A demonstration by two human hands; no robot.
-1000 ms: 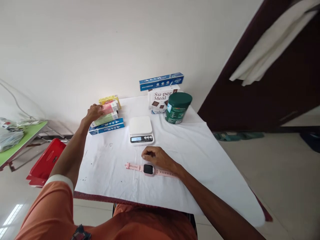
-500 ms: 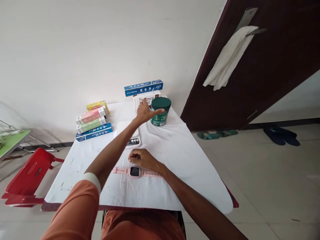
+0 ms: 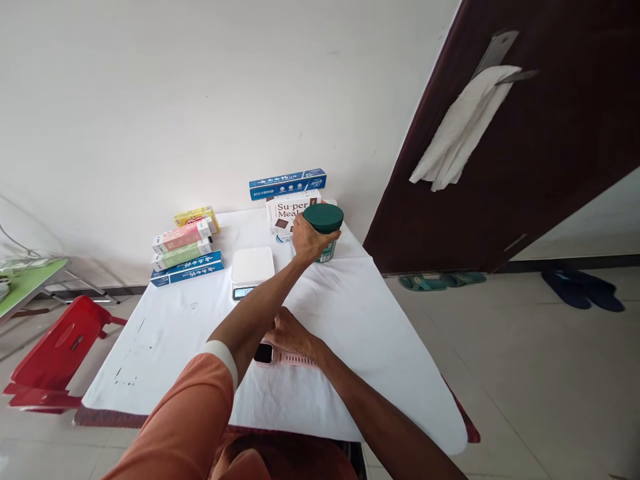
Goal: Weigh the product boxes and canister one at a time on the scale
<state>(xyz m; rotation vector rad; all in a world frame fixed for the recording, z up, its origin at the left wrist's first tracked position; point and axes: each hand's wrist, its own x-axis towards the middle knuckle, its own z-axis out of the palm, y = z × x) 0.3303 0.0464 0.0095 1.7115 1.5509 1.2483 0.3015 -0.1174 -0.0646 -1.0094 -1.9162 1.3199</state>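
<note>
My left hand (image 3: 314,239) is wrapped round the upper side of a green canister (image 3: 324,217) with a dark green lid, its thumb across the front below the lid. The canister stands at the back right of the table. My right hand (image 3: 293,332) rests close to the table by a pink smartwatch (image 3: 265,353), overlapping part of it. My left forearm hides its fingertips and the left end of the watch strap. A white kitchen scale (image 3: 253,265) with a lit display sits left of my left forearm, its pan bare.
Behind the canister a white "Super Meal" box (image 3: 287,212) carries a blue toothpaste box (image 3: 287,184). Stacked cartons, including a pink box (image 3: 183,236), stand at the back left. A red chair (image 3: 55,350) is left of the white-covered table (image 3: 180,353).
My left hand has moved right and closed round the canister. My left forearm has shifted right, uncovering the scale and its lit display and covering my right fingertips. The view has shifted slightly.
</note>
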